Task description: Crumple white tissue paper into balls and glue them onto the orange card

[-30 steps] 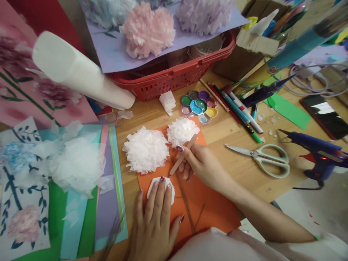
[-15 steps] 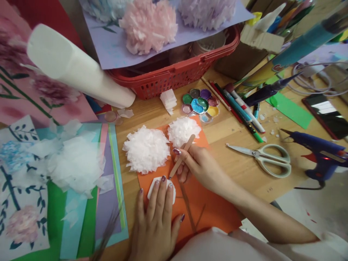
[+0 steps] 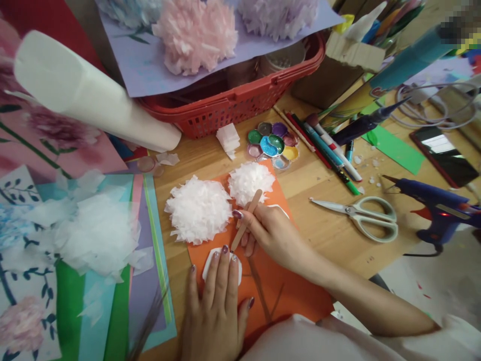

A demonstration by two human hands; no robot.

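Pinching a wooden stick (image 3: 254,201), the right hand (image 3: 271,233) curls near the flat, spread left hand (image 3: 217,311).

Orange paper (image 3: 300,291) with brown lines (image 3: 259,286), white pompoms (image 3: 199,209), tan stick (image 3: 239,234), white cutout (image 3: 209,261).

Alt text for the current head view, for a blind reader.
The left hand lies on a white piece over orange paper; the right hand holds a wooden stick beside it. Two white pompoms sit beyond, scissors and a glue gun to the right.
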